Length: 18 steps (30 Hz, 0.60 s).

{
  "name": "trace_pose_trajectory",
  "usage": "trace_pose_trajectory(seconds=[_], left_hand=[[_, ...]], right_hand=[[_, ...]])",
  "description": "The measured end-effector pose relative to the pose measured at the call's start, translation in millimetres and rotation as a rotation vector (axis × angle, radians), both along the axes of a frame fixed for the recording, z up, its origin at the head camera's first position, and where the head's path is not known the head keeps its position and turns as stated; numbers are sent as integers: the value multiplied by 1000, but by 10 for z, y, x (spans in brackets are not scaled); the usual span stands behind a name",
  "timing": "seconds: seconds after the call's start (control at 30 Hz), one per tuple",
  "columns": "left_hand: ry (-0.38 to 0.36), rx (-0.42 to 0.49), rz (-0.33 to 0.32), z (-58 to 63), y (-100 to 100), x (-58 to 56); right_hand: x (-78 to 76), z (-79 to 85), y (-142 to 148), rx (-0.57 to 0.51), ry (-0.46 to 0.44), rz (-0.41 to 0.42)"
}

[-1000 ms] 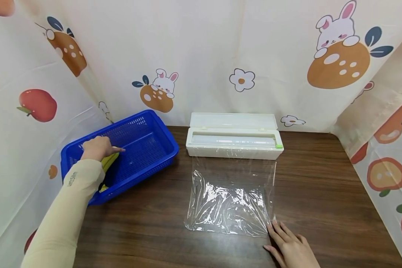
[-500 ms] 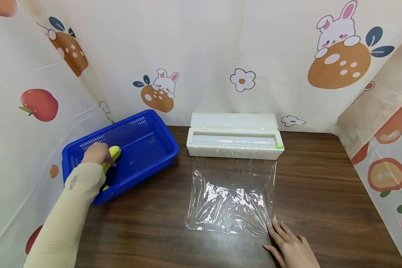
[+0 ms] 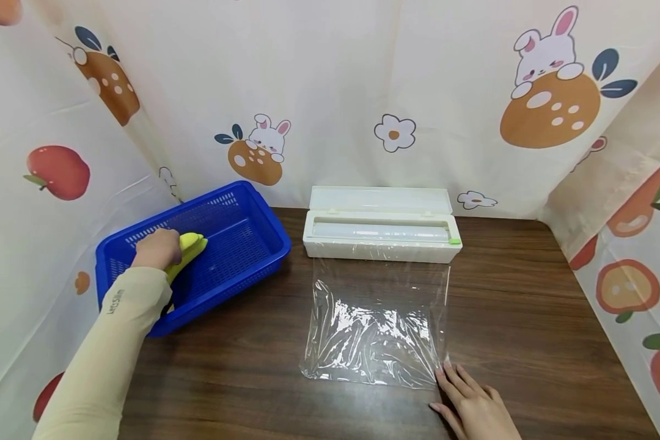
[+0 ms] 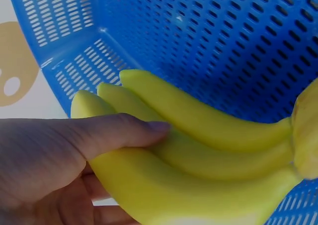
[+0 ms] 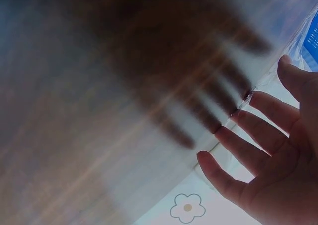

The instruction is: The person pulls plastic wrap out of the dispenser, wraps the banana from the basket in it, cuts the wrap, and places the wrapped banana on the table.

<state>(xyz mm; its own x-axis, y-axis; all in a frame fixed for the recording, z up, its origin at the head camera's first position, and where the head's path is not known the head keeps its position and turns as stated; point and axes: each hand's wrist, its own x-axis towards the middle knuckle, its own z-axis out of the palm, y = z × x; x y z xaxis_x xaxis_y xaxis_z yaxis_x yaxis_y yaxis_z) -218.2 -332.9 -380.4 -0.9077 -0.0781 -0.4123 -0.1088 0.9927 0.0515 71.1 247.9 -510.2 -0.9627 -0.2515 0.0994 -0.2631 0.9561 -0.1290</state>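
Observation:
My left hand (image 3: 158, 249) reaches into the blue basket (image 3: 275, 249) and grips a bunch of yellow bananas (image 4: 208, 150). In the left wrist view the thumb lies across the bananas while the other fingers curl beneath them. Fingertips of my right hand (image 3: 473, 403) rest on the near right corner of a sheet of clear plastic wrap (image 3: 374, 342), the fingers straight and spread. That sheet runs out over the table from a roll (image 3: 379, 231) in a white wrap dispenser (image 3: 382, 252), whose lid stands up. The right wrist view shows the right hand (image 5: 278, 150) from its palm side.
The brown wooden table (image 3: 528, 305) meets a printed curtain (image 3: 330, 73) at the back and sides. A green slider (image 3: 454, 241) sits at the dispenser's right end. The basket's raised walls surround the left hand.
The left hand has gone from lying over the bananas with its index finger out to gripping them, and more of the banana tips show. The right hand stays on the wrap's corner.

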Motion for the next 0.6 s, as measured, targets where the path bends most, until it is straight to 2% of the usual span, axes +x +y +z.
trace_pose_trajectory(seconds=[0.13, 0.33, 0.6], left_hand=[[48, -9, -27, 36, 23, -5], [165, -36, -65, 129, 123, 16], [309, -57, -103, 281, 255, 54]], right_hand=[[-4, -26, 7, 4, 31, 10], [-4, -29, 13, 4, 56, 16], [-4, -3, 2, 9, -1, -6]])
